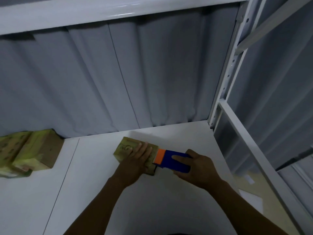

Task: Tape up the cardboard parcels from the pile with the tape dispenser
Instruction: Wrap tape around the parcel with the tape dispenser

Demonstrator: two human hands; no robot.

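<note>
Left hand (138, 157) flat on parcel (133, 152), right hand (194, 168) gripping tape dispenser (172, 159) beside it (looks light, stiff; pin its top).

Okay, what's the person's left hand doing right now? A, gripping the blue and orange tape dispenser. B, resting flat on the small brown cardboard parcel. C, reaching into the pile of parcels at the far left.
B: the left hand lies with straight fingers on the small brown cardboard parcel, while the right hand grips the blue and orange tape dispenser at the parcel's right edge.
</note>
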